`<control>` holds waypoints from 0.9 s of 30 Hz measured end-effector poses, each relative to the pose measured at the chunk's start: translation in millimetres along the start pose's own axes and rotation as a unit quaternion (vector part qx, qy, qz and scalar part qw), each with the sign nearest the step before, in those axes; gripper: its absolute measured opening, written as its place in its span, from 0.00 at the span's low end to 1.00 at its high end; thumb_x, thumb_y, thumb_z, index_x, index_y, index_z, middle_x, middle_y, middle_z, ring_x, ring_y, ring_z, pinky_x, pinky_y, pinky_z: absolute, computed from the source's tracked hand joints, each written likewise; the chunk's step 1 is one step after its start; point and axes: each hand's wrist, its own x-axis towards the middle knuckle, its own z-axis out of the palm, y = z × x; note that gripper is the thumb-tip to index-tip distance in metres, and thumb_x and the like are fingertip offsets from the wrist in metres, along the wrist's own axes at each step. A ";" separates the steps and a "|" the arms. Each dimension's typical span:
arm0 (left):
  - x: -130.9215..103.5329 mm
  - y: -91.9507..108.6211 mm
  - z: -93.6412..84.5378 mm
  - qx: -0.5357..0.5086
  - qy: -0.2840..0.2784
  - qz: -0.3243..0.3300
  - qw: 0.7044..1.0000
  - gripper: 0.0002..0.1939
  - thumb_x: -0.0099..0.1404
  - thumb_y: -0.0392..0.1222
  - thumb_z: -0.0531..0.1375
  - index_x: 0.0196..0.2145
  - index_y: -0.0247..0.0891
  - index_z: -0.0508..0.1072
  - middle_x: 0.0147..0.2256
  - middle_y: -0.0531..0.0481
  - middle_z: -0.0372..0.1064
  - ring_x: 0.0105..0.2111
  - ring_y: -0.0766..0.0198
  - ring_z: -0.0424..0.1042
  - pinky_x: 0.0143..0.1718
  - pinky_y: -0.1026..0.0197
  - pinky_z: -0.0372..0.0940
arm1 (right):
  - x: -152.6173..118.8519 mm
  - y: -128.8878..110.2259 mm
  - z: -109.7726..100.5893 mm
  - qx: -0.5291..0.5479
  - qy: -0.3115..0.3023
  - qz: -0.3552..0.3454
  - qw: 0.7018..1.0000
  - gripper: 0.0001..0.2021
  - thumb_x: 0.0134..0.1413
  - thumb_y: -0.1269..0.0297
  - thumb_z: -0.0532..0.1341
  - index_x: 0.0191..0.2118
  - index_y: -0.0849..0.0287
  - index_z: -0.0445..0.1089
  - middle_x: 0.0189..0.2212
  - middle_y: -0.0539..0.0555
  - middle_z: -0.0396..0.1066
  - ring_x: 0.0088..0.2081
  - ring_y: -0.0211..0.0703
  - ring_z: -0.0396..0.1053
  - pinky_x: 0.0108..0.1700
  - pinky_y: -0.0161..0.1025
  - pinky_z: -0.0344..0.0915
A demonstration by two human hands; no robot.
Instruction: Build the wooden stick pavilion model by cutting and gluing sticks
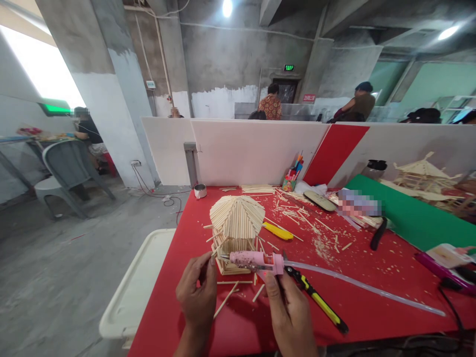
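Note:
My right hand [290, 310] is wrapped round the handle of a pink hot glue gun [247, 259], with a long clear glue stick [357, 285] trailing out of its back. The gun's metal tip points left, close to the fingertips of my left hand [199, 287]. Those fingers pinch a short wooden stick [220, 246], angled up toward the model. Just beyond both hands stands a small pavilion model [238, 218] built of round wooden sticks, with a sloped roof; the gun hides part of its lower front. Loose sticks [226, 300] lie before it.
A black-and-yellow utility knife [320, 300] lies right of my right hand, and a yellow cutter [278, 231] beside the model. Stick scraps [323, 240], a metal cup [200, 191], a pen holder [290, 182] and a green board [405, 213] are on the red table [159, 302].

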 end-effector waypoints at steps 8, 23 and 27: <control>0.5 0.6 0.1 0.000 0.002 0.002 1.000 0.05 0.61 0.34 0.61 0.35 0.39 0.76 0.28 0.51 0.74 0.26 0.65 0.71 0.28 0.64 0.66 | 0.2 1.2 -0.3 0.006 -0.011 0.014 1.000 0.22 0.56 0.43 0.55 0.43 0.55 0.73 0.42 0.56 0.75 0.46 0.50 0.70 0.48 0.40 0.63; -0.3 -0.3 0.6 -0.003 -0.001 0.007 1.000 0.07 0.61 0.32 0.61 0.37 0.39 0.76 0.28 0.52 0.73 0.26 0.67 0.70 0.28 0.65 0.65 | 1.2 -6.5 -2.3 -0.008 -0.007 0.008 1.000 0.21 0.56 0.43 0.54 0.38 0.55 0.74 0.35 0.56 0.76 0.40 0.49 0.71 0.44 0.39 0.64; -0.7 -1.5 0.8 -0.001 -0.001 0.017 1.000 0.07 0.61 0.31 0.61 0.37 0.38 0.76 0.28 0.52 0.72 0.26 0.67 0.70 0.29 0.66 0.65 | 2.7 -2.3 -4.3 -0.027 -0.020 -0.004 0.999 0.21 0.58 0.44 0.53 0.39 0.56 0.73 0.35 0.55 0.76 0.37 0.47 0.70 0.41 0.38 0.64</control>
